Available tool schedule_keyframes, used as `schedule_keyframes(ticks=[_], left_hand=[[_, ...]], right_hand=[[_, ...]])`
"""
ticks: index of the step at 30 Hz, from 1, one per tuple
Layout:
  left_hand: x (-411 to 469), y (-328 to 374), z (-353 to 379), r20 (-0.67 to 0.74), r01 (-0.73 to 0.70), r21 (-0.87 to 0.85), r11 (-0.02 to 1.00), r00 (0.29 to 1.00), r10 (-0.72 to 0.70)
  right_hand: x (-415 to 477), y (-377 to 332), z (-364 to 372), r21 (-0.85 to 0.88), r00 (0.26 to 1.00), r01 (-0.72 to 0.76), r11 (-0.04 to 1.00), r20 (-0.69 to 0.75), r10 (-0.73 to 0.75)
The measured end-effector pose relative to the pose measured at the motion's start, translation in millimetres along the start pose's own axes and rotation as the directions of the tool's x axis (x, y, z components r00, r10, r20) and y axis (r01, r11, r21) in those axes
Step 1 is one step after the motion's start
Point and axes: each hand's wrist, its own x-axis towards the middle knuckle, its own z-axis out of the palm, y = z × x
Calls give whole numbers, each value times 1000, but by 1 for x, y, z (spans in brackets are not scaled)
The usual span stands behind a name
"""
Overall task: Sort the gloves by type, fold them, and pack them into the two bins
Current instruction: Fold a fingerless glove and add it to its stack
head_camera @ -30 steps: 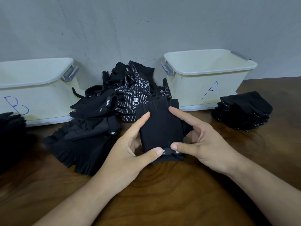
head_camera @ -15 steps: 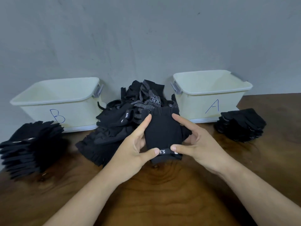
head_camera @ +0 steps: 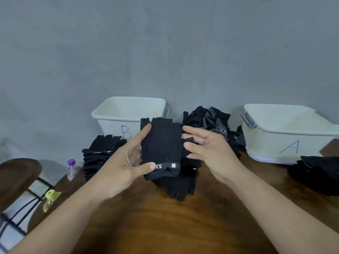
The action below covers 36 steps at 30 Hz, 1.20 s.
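A folded black fingerless glove (head_camera: 162,147) with a white-lettered wrist strap is lifted above the table. My left hand (head_camera: 124,162) grips it, thumb on the strap and fingers along its left side. My right hand (head_camera: 207,149) is beside the glove's right edge with fingers spread, touching it lightly. Behind lies a loose heap of black and dotted gloves (head_camera: 214,123). More black gloves (head_camera: 179,186) lie under the held one. Cream bin B (head_camera: 113,114) stands at the back left, cream bin A (head_camera: 271,129) at the back right.
A stack of folded black gloves (head_camera: 99,153) sits in front of bin B, another stack (head_camera: 319,171) in front of bin A. Off the wooden table's (head_camera: 174,226) left edge are a chair (head_camera: 16,176), a purple-capped bottle (head_camera: 71,168) and a yellow-capped bottle (head_camera: 49,199).
The glove has been carried up and to the left, toward bin B. My right thumb has let go of the strap and that hand has opened. The view has swung left.
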Motion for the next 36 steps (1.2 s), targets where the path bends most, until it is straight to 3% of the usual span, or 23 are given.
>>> schedule_keyframes(ticks=[4,8,10,18,21,26,30,36], left_hand=[[-15,-4,-27,-66,-16,28,999,998,18],[-24,-5,-47,-136,-75,33,997,988,78],[-25,-3,-58,-187,-102,16,995,977,103],[-32,-11,-72,-284,-157,-195,968,954,97],[-33,-17,-74,-245,-130,-168,977,966,86],[-34,-13,-77,-168,-86,-85,993,983,71],[-35,-4,-86,-149,-34,-65,997,989,24],[-18,23,-124,-223,48,-44,998,973,-56]], right_hand=[[23,4,29,29,1000,-1,1000,10,0],[28,16,61,343,995,-71,937,85,45],[22,21,73,411,991,-47,910,131,-8],[7,21,98,352,899,-27,936,418,-132],[5,15,101,281,874,18,960,461,-151],[12,5,110,70,921,40,997,385,-64],[19,-2,118,75,960,11,997,279,-32],[53,-25,141,106,970,-39,994,244,12]])
